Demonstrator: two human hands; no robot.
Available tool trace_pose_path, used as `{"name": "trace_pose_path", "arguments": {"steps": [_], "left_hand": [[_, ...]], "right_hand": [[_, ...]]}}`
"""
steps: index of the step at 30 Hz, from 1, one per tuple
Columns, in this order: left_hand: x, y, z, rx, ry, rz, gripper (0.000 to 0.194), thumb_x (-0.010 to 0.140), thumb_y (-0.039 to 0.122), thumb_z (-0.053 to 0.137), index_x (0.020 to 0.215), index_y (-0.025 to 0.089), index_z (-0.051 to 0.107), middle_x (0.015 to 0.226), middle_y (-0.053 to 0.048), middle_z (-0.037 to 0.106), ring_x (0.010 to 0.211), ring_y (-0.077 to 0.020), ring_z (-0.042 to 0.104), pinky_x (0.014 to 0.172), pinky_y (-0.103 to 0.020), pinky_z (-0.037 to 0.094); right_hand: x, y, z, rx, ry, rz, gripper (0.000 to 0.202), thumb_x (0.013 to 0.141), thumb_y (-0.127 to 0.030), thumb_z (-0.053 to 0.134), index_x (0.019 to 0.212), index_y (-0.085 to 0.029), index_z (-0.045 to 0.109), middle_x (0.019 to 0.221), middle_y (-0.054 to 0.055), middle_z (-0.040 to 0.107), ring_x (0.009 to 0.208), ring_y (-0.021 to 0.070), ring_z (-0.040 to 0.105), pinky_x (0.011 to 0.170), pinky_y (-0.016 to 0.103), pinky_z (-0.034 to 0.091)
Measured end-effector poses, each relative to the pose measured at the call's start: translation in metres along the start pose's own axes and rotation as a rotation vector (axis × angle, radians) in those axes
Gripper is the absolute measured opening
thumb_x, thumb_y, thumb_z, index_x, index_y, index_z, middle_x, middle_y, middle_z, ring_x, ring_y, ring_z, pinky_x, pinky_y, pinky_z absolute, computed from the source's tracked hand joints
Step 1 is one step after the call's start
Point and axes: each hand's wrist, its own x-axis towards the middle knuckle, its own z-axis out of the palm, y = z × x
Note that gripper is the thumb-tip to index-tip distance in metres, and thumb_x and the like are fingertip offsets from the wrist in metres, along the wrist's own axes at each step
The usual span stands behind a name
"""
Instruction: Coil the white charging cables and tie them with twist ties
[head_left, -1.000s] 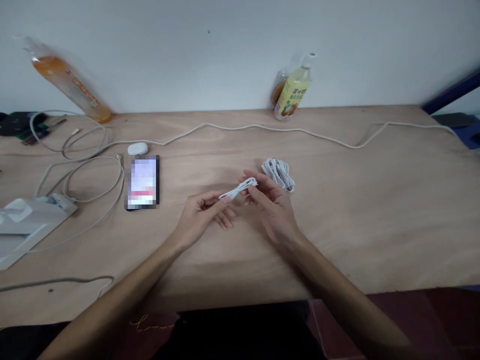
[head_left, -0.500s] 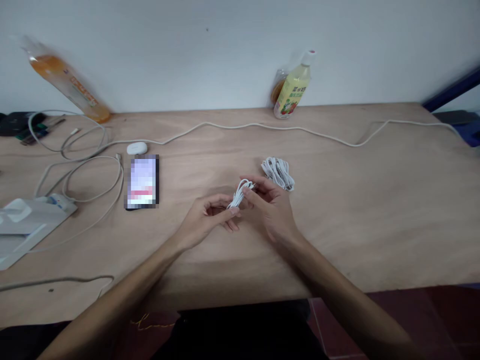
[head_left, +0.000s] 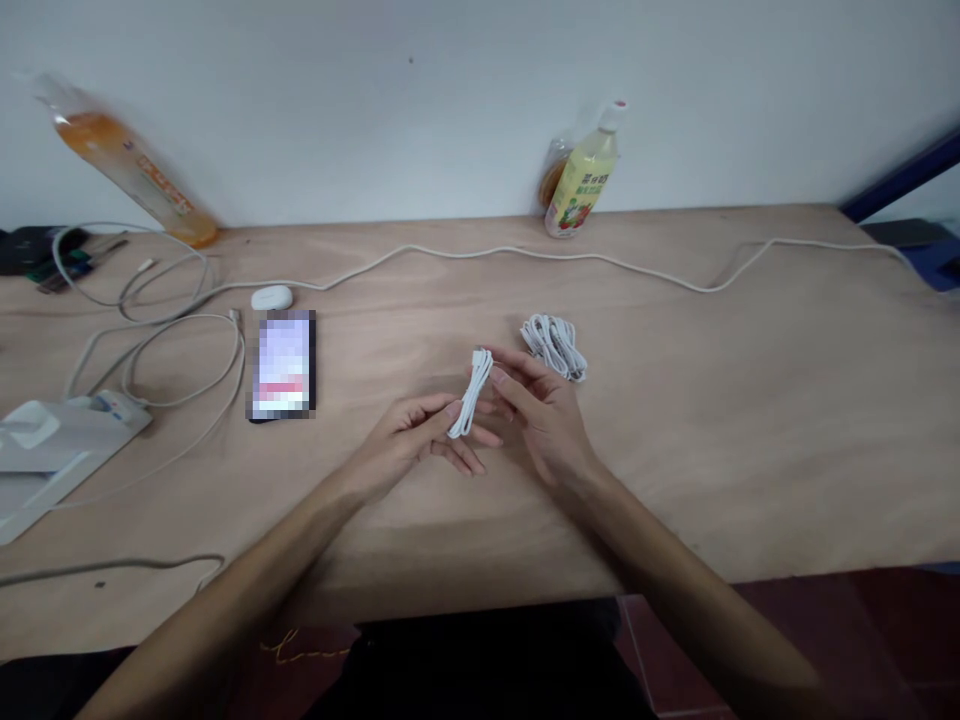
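Observation:
A small bundle of folded white cable (head_left: 471,395) is held above the table in front of me, tilted, with what looks like a plug at its upper end. My left hand (head_left: 420,430) pinches its lower part between thumb and fingers, the other fingers stretched out beneath. At the bundle's upper right side, my right hand (head_left: 551,405) grips it with thumb and index finger. Just beyond the right hand, a larger pile of coiled white cables (head_left: 555,347) lies on the table.
A phone (head_left: 283,365) and a white earbud case (head_left: 271,298) lie to the left. Further left are looped cables and a white power strip (head_left: 75,430). An orange drink bottle (head_left: 142,175) and a yellow one (head_left: 583,180) stand by the wall. One long cable (head_left: 600,257) crosses the wooden table (head_left: 750,420).
The bundle has turned more upright, and its plug end now shows at the top. My left hand's lower fingers have spread out further. The table items stay put.

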Motion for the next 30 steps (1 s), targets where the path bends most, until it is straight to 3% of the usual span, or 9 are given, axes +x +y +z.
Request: {"name": "trace_pose_path", "arguments": {"steps": [12,17,22,26,30], "left_hand": [[0.0011,0.0023,0.0013,0.038,0.012,-0.065,0.041,0.099,0.050,0.077,0.116,0.012,0.083,0.107,-0.016,0.087,0.077,-0.0211,0.080,0.078,-0.035,0.063],[0.0019,0.0031,0.0008,0.162,-0.009,-0.059,0.031,0.094,0.042,0.083,0.113,0.017,0.085,0.107,-0.009,0.086,0.083,-0.0188,0.078,0.082,-0.033,0.063],[0.0018,0.0029,0.0004,0.268,0.061,-0.004,0.023,0.091,0.035,0.083,0.107,0.018,0.086,0.099,-0.005,0.083,0.087,-0.0184,0.074,0.085,-0.033,0.062],[0.0010,0.0041,0.0020,0.288,0.096,0.003,0.019,0.091,0.033,0.083,0.103,0.018,0.085,0.095,-0.005,0.082,0.084,-0.0185,0.073,0.088,-0.035,0.063],[0.0016,0.0046,0.0028,0.233,0.091,0.017,0.025,0.093,0.036,0.082,0.110,0.019,0.085,0.108,-0.008,0.084,0.096,-0.0226,0.077,0.095,-0.040,0.063]], "right_hand": [[0.0001,-0.0027,0.0035,0.082,0.060,0.030,0.034,0.072,-0.039,0.094,0.100,-0.025,0.080,0.094,0.000,0.073,0.077,0.0138,0.062,0.054,0.023,0.044],[-0.0014,-0.0040,0.0046,0.073,0.059,0.043,0.039,0.069,-0.041,0.096,0.100,-0.025,0.079,0.089,-0.001,0.071,0.074,0.0138,0.061,0.057,0.026,0.049],[-0.0004,-0.0013,0.0043,0.028,0.028,0.030,0.042,0.070,-0.044,0.095,0.103,-0.026,0.078,0.083,-0.003,0.068,0.070,0.0148,0.062,0.065,0.031,0.056],[0.0001,-0.0004,0.0031,-0.027,0.031,-0.002,0.033,0.073,-0.041,0.093,0.100,-0.026,0.079,0.090,0.000,0.074,0.077,0.0167,0.064,0.070,0.033,0.058],[-0.0006,-0.0014,0.0014,-0.093,0.016,-0.022,0.033,0.077,-0.042,0.090,0.106,-0.028,0.083,0.100,0.002,0.078,0.087,0.0197,0.068,0.076,0.034,0.058]]}}
